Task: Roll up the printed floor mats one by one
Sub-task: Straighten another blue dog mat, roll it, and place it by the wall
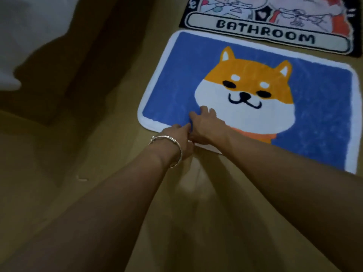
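**Starting the roll on the dog mat: hands at the near edge**

Tan floor (59, 203) fills most of my feed, dim, with heavy shadow on the left. The blue Shiba-dog mat (314, 114) lies flat on it right of centre. Its white border shows all round and no turn is rolled yet, so I judge this the very start of its roll.

Just beyond it, nearly touching its far edge, lies a black-bordered mat lettered BATHROOM (265, 32), also flat and cut off by the frame. I take it as a later mat in the queue. A pale blurred shape (9, 55) sits at far left, well apart; I cannot tell what it is.

Both arms reach in from below and meet at the dog mat's near edge, toward its left corner.
- Right hand (206, 126): lies on the pile, fingers reaching forward and lightly bent. No grip shows.
- Left hand (174, 138): at the white border, touching the right hand, fingertips hidden. I cannot tell whether it pinches the edge.
- Silver bangle (179, 152) on the left wrist.

Next move, as I read it: lift that near edge, tuck it over tight, and spread the hands wider so the roll runs straight. The BATHROOM mat lies close in the roll's path and could crowd the last turns.
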A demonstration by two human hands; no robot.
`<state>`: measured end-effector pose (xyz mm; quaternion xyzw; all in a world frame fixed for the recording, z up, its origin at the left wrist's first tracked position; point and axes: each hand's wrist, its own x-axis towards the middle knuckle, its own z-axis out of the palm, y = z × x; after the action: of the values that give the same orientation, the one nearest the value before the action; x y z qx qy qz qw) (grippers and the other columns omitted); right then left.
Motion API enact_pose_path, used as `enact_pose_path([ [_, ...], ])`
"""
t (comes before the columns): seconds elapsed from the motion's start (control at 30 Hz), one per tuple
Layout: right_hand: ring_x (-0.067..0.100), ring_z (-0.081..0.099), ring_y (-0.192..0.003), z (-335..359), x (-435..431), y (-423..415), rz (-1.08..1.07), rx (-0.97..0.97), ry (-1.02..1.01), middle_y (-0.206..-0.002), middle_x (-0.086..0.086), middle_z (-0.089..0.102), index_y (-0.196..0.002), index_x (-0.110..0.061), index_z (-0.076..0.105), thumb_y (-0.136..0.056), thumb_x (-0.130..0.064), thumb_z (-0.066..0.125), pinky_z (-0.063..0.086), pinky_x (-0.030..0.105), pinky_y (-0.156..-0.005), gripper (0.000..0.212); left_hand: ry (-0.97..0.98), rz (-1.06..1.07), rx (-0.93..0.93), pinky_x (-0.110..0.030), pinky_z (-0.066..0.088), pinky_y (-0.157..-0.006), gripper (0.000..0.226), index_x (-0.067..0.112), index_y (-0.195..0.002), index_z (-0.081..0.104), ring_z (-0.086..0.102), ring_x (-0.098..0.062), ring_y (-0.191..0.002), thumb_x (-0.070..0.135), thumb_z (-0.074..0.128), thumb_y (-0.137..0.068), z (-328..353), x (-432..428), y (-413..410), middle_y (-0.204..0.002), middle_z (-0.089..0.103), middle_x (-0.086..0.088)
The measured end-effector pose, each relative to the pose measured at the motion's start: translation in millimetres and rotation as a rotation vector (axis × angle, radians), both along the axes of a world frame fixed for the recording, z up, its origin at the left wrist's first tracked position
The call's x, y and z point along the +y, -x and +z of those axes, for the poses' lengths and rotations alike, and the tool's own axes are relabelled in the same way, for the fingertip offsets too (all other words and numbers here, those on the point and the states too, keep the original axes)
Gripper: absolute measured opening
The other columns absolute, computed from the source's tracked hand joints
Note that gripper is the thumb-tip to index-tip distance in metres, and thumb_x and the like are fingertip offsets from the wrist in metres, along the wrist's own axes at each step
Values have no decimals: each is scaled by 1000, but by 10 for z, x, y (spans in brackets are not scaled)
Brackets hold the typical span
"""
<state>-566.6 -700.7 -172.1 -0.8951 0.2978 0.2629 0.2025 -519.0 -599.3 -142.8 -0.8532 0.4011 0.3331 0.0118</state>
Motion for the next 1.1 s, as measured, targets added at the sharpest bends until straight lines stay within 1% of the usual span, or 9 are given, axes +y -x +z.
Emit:
enact_pose_path([
  [0.13, 42, 1, -142, -180, 15, -94, 78, -31, 9, -154, 16, 6, -148, -15, 17, -86, -55, 60, 28, 63, -104, 86, -107, 83, -47, -37, 35, -106, 54, 16, -143, 33, 40, -29, -130, 38, 43, -95, -8, 107, -144, -144, 39, -12],
  [0.23, 48, -9, -141, -245, 90, -152, 169, 81, 66, -156, 21, -10, -151, -6, -4, -83, -59, 60, 25, 66, -102, 107, -212, 112, -79, -39, 34, -107, 55, 19, -145, 30, 39, -29, -131, 38, 43, -95, 55, 235, -157, -146, 37, -9],
  [0.4, 55, 4, -139, -218, 184, -503, 285, 225, 115, -157, 24, 8, -151, -7, 18, -100, -21, 39, 29, 62, -106, 56, -291, 206, -93, -43, 37, -105, 55, 20, -143, 31, 41, -31, -129, 35, 46, -92, 291, 319, -149, -145, 37, -8],
  [0.6, 55, 13, -138, -176, 278, -713, 263, 388, 185, -154, 28, 16, -149, -1, 22, -100, -16, 41, 34, 59, -102, 55, -138, 261, -44, -39, 37, -104, 51, 17, -142, 33, 42, -29, -128, 28, 42, -94, 302, 283, -206, -143, 40, -9],
  [0.67, 59, 19, -134, -214, 381, -679, 299, 370, 296, -151, 34, 18, -145, 7, 24, -96, -2, 37, 48, 51, -90, 51, -130, 264, -47, -39, 38, -103, 56, 18, -145, 28, 42, -30, -127, 28, 45, -93, 210, 397, -277, -144, 37, -9],
  [0.73, 60, 18, -134, -257, 449, -667, 312, 365, 377, -151, 35, 15, -144, 9, 25, -92, 8, 37, 51, 43, -76, 54, -114, 278, -60, -40, 37, -103, 62, 19, -148, 20, 41, -32, -127, 28, 46, -92, 89, 519, -391, -146, 34, -10],
  [0.8, 61, 14, -134, -273, 453, -666, 312, 368, 379, -152, 35, 11, -144, 8, 25, -88, 13, 40, 49, 50, -79, 58, -90, 251, -89, -41, 37, -103, 65, 20, -149, 16, 40, -32, -127, 29, 46, -92, -31, 554, -500, -146, 33, -11],
  [0.93, 62, 16, -132, -272, 443, -629, 382, 335, 406, -149, 37, 16, -143, 9, 28, -95, 3, 43, 45, 61, -93, 51, 8, 218, -125, -40, 40, -100, 54, 18, -142, 32, 45, -34, -121, 28, 47, -91, -157, 462, -661, -138, 41, -14],
  [1.1, 54, 19, -136, -113, 354, -410, 470, 243, 400, -150, 31, 22, -142, 4, 32, -100, -8, 30, 30, 61, -105, 44, 198, 180, -259, -33, 41, -77, 28, 11, -113, 57, 55, -34, -99, 22, 45, -90, -59, 95, -852, -113, 56, -15],
])
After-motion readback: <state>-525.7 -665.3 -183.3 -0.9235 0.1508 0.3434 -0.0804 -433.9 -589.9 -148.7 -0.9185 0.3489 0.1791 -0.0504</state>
